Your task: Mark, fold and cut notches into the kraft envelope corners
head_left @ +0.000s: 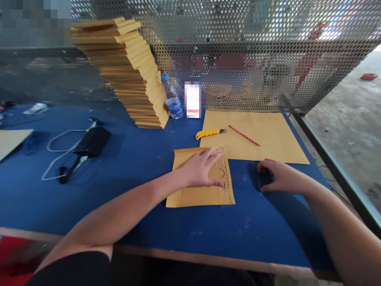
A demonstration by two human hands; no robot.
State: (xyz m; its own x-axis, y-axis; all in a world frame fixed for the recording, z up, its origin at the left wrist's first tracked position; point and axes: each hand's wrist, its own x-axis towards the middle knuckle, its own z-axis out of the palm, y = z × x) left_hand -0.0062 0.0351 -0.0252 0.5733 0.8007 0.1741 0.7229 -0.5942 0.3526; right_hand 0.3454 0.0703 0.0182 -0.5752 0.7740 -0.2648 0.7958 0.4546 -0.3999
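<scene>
My left hand (202, 167) lies flat, fingers spread, on a small brown padded envelope (196, 194) and on a clear plastic ruler (225, 178) that runs along the envelope's right edge. My right hand (279, 176) rests on the blue table to the right of the envelope, curled over a small dark object (263, 179) that I cannot make out. A large brown paper sheet (268, 139) lies just beyond both hands, with a red pencil (244, 135) on it and a yellow utility knife (210, 133) at its left edge.
A tall leaning stack of brown envelopes (131, 71) stands at the back, a water bottle (172, 99) and a white item beside it. A black charger with white cable (89, 143) lies at left. A perforated metal screen (253, 63) closes the back; the table edge (178, 254) is near me.
</scene>
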